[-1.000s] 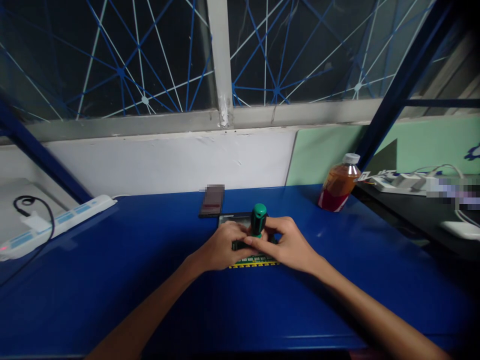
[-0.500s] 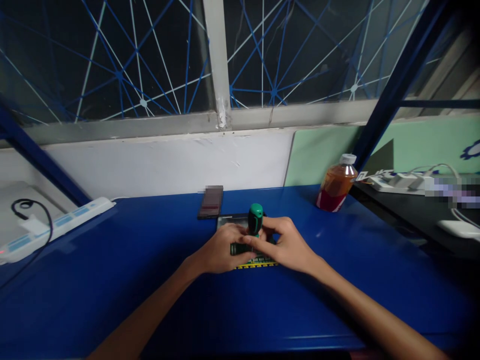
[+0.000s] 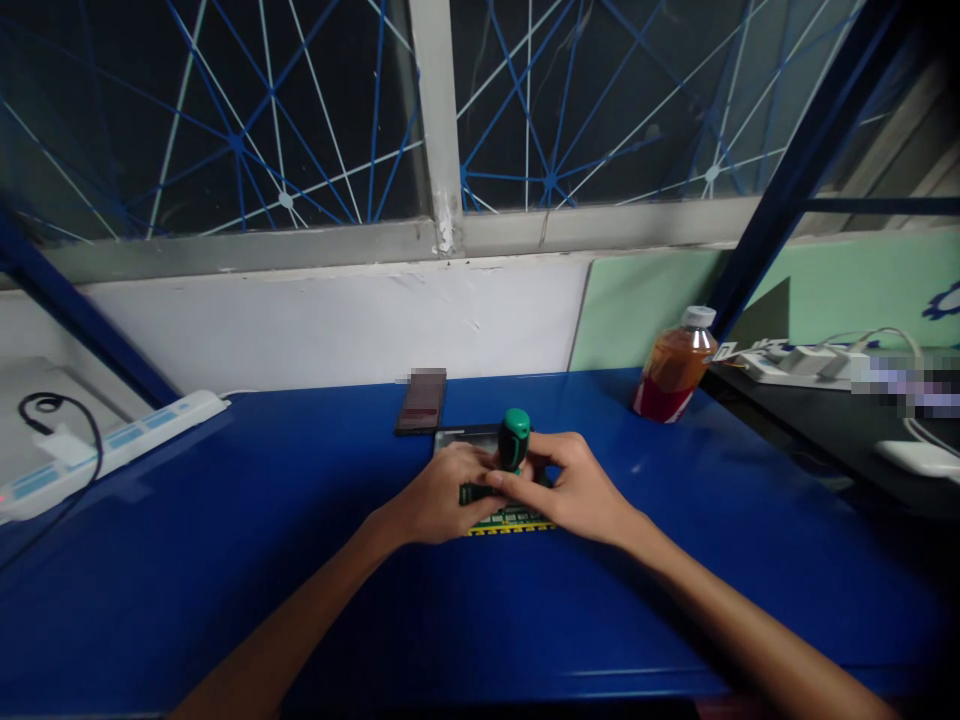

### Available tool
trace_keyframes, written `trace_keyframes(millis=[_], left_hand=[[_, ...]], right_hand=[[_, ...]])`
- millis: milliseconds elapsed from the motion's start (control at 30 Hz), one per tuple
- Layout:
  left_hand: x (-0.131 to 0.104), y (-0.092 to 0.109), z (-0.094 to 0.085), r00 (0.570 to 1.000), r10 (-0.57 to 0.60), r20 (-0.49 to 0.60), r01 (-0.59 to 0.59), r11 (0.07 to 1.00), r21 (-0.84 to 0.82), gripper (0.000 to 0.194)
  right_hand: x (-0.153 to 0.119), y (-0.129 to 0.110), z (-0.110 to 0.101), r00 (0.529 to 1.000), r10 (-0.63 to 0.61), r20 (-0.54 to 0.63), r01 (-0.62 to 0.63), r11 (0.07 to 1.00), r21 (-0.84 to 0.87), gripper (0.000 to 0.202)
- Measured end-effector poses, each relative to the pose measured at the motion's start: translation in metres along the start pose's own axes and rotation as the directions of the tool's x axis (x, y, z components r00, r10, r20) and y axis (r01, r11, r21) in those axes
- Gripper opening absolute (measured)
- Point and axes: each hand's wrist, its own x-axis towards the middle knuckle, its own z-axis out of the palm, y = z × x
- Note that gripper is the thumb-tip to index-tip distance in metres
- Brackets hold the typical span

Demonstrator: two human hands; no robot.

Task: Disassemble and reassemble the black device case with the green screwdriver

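A screwdriver (image 3: 514, 438) with a green and black handle stands nearly upright between my hands. My right hand (image 3: 576, 487) is closed, with its fingers round the lower part of the handle; the tip is hidden. From the left, my left hand (image 3: 452, 494) curls its thumb and fingers around a dark piece (image 3: 477, 493) beside the screwdriver, largely covered by the hand. Beneath both hands lies a green circuit board (image 3: 517, 519) with a yellow and black striped front edge. Behind my left fingers, a dark flat tray-like thing (image 3: 465, 438) shows in part.
A phone (image 3: 421, 402) lies behind the work on the blue table (image 3: 450, 630). To the right stands a bottle (image 3: 675, 365) with a white cap. At left rests a white power strip (image 3: 120, 450) with a black cable. Another power strip (image 3: 802, 365) is at far right.
The screwdriver handle has shifted very slightly to the right. My left thumb sits a little higher, showing more of the board's front. Both hands otherwise keep their places.
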Motion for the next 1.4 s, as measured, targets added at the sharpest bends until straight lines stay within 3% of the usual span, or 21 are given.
trace_keyframes(millis=[1400], left_hand=[[-0.003,-0.006,0.0021,0.999,-0.039,0.003,0.039,0.999,0.005,0.01]], right_hand=[[-0.0007,0.0015,0.0012,0.999,-0.033,-0.018,0.032,0.999,-0.028,0.026]])
